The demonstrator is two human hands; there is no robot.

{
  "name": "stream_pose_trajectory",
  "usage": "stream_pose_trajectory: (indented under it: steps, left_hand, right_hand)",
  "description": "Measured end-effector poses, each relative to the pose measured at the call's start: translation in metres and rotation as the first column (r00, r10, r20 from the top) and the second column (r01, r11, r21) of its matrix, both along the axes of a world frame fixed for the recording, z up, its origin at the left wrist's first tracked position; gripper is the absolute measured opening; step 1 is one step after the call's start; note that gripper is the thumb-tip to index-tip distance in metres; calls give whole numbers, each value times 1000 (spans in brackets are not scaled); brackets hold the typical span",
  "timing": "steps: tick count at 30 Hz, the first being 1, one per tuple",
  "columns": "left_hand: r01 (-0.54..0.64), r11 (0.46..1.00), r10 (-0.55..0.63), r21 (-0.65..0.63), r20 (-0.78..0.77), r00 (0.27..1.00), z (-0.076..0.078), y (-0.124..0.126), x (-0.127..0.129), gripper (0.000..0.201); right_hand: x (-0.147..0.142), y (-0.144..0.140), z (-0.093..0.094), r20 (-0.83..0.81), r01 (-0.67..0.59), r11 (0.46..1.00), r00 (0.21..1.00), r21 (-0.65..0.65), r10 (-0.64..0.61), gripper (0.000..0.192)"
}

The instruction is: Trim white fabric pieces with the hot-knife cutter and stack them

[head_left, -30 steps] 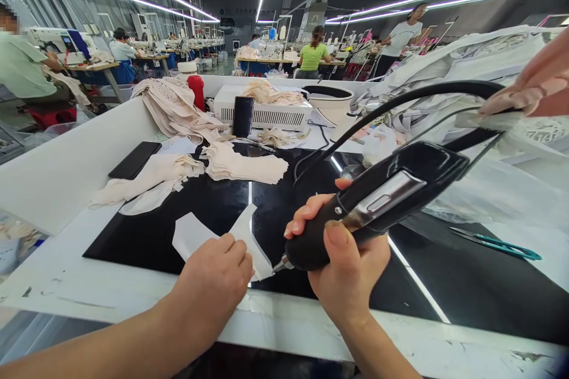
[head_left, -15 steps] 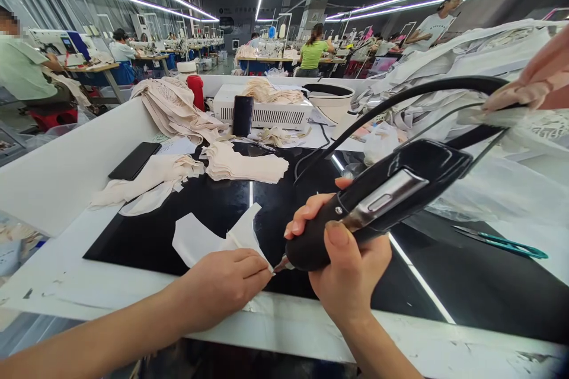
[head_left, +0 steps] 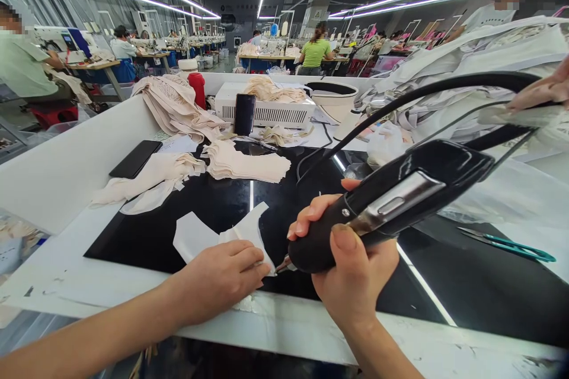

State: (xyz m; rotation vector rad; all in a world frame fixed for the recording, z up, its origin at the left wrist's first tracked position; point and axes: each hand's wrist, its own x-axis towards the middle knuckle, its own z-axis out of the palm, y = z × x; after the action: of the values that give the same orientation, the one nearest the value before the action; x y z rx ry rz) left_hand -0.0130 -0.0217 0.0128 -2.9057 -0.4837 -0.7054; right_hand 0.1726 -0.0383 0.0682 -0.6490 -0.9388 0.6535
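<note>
Worktop [head_left: 89, 284], white-edged with a black glossy centre, filling the lower half of the frame. Heap of white cloth [head_left: 466, 65] at the upper right, behind a black cable [head_left: 400, 103] that arcs from centre to right edge. White box with vent slots [head_left: 267, 109] at the upper centre, a dark phone [head_left: 245, 114] leaning upright against its front. Black cutting tool [head_left: 391, 204], right of centre, lying slantwise with its metal tip low and pointing left, touching the edge of the cloth piece. Right hand [head_left: 351, 272], lower centre, fingers wrapped tight around the tool's rounded front end, thumb on top. Left hand [head_left: 217, 278], lower left of centre, palm down, fingers pressed together flat on the cloth piece and holding it to the worktop. White cloth piece [head_left: 200, 237], lying flat on the black surface near the front edge, just left of the tool tip. Stacks of beige cloth pieces [head_left: 244, 166], mid-left. Second phone [head_left: 134, 159], flat at the left. Teal scissors [head_left: 511, 244], lower right. Red bottle [head_left: 196, 89], upper left.
</note>
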Motion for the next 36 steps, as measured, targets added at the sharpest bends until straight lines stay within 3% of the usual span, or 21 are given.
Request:
stream_pose_trajectory:
  steps: [4, 20, 36]
  left_hand:
    - [11, 1000, -11, 1, 56, 998, -1, 0, -2, 21]
    - [-45, 993, 46, -108, 5, 999, 4, -2, -1, 19]
    - [-108, 980, 112, -165, 16, 994, 0, -6, -3, 19]
  right_hand:
    - [-1, -1, 0, -9, -8, 1000, 1000, -6, 8, 48]
    - [-1, 0, 1, -17, 5, 1000, 1000, -3, -5, 47]
    - [-5, 21, 3, -50, -18, 999, 999, 33, 20, 43]
